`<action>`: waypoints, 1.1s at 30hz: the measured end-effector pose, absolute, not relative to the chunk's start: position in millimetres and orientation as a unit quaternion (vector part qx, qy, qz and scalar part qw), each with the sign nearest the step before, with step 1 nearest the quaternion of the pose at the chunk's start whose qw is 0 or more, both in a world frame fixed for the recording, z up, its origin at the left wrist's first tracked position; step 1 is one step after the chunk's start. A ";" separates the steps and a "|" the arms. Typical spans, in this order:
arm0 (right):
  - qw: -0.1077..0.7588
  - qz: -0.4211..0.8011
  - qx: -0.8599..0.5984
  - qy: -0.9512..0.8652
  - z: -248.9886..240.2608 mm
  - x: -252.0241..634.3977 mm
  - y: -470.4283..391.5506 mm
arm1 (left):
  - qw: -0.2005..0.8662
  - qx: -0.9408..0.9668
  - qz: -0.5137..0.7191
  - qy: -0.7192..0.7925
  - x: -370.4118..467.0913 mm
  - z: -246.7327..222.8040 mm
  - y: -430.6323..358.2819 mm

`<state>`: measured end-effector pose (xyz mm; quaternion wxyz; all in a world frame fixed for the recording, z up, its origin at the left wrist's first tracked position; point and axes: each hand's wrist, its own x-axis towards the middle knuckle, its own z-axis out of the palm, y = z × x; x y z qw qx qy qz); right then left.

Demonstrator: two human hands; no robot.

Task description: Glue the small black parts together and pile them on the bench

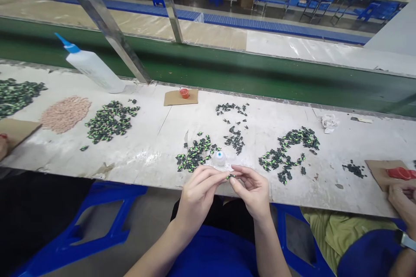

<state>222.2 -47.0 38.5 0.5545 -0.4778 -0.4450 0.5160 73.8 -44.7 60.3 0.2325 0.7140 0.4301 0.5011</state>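
Between my fingertips, just above the table's front edge, is a small black-and-green piece, too small to name further. My left hand and my right hand meet at it, both with fingers pinched. The fingers partly cover it. Right behind my hands stands a small white bottle with a blue tip. A pile of similar black-and-green pieces lies to its left. Small dark pieces are scattered behind it, and another black-and-green pile spreads out to the right.
A large white squeeze bottle leans at left, near pinkish pieces. Cardboard bears a red cup. A metal post rises at the table's back edge. Co-workers' hands show at right and far left.
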 end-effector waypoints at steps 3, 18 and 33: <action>0.558 0.519 -0.477 -0.438 39.1 223.1 -46.7 | 0.238 0.728 0.483 0.424 71.2 59.9 -42.1; 0.531 0.438 -0.518 -0.508 24.7 238.9 -49.6 | 0.261 0.769 0.439 0.385 67.6 53.6 -39.2; 0.400 0.096 -0.603 -0.684 2.0 221.2 -16.7 | 0.075 0.768 0.306 0.558 39.0 4.2 6.7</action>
